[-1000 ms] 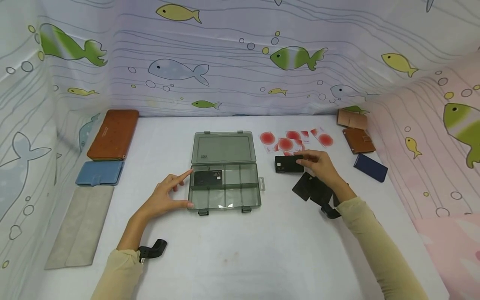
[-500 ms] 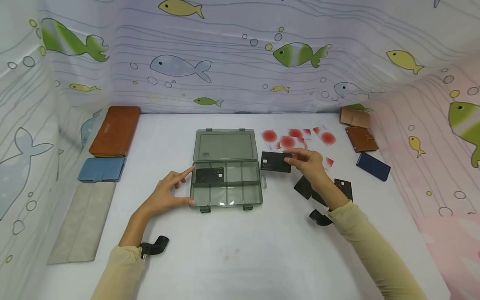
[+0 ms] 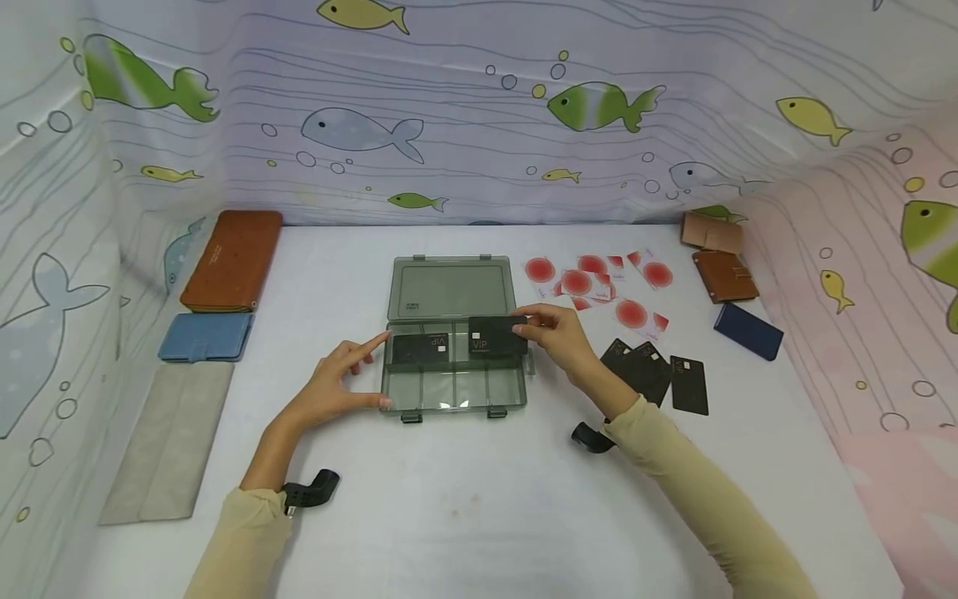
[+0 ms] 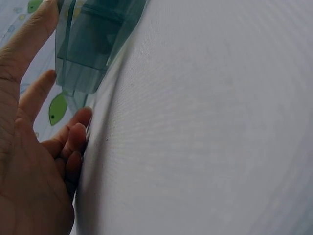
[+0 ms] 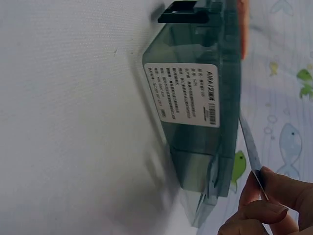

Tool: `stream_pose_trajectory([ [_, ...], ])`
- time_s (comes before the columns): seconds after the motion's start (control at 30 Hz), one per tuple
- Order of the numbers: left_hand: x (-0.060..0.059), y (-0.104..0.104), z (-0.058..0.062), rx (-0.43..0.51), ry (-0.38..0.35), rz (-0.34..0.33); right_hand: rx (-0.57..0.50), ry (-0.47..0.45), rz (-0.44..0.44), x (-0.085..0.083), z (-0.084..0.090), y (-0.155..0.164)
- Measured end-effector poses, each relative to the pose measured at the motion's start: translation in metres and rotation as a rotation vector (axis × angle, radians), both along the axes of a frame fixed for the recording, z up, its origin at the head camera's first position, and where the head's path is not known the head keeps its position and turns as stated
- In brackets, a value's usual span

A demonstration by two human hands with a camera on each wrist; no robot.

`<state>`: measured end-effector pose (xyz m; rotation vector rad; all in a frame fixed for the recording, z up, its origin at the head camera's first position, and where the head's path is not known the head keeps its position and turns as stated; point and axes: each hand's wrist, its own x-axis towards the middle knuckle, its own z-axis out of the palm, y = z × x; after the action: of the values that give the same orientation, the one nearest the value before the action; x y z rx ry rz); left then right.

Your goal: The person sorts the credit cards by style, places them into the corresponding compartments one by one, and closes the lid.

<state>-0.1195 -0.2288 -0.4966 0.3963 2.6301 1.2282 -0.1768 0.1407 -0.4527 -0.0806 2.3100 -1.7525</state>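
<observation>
A translucent grey-green compartment box (image 3: 455, 388) lies on the table with its lid (image 3: 452, 287) raised back. In its back left compartments rests a black VIP card (image 3: 407, 349). My left hand (image 3: 327, 391) is at the box's left side, thumb and index finger stretched out against it; the left wrist view shows the other fingers loosely bent. Between thumb and fingers my right hand (image 3: 557, 333) pinches another black VIP card (image 3: 488, 337), over the back right compartments. From the right wrist, this card (image 5: 250, 142) appears edge-on at the box's rim.
Several black cards (image 3: 688, 386) lie fanned at the right, with red-and-white cards (image 3: 576, 283) behind them. Along the right edge are a tan wallet (image 3: 711, 234), a brown one (image 3: 724, 276) and a navy case (image 3: 748, 331). Brown (image 3: 232, 259), blue (image 3: 205, 337) and grey (image 3: 166, 443) cases line the left.
My right hand has carried the black VIP card leftward from beside the box to above its back right compartments. My left hand stays against the box's left side.
</observation>
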Motion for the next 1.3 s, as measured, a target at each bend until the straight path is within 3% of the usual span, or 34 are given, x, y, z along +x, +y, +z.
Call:
stream_pose_trajectory([
  [0.17, 0.000, 0.003, 0.002, -0.001, 0.000, -0.003, 0.098, 0.093, 0.029, 0.001, -0.005, -0.013],
  [0.47, -0.001, 0.006, 0.002, -0.005, 0.013, -0.009, 0.452, 0.343, 0.018, 0.010, -0.001, -0.019],
  [0.67, -0.001, 0.005, 0.000, -0.004, 0.022, -0.010, 0.535, 0.412, -0.035, 0.017, 0.009, -0.002],
  [0.77, 0.000, 0.004, -0.001, 0.000, 0.025, -0.006, 0.513, 0.408, -0.054, 0.014, 0.009, 0.015],
  [1.0, 0.001, 0.003, 0.000, 0.000, 0.025, -0.007, 0.396, 0.283, -0.075, -0.009, -0.004, 0.081],
  [1.3, 0.001, 0.003, 0.000, 0.006, 0.032, -0.004, 0.522, 0.169, -0.088, -0.028, -0.017, 0.173],
])
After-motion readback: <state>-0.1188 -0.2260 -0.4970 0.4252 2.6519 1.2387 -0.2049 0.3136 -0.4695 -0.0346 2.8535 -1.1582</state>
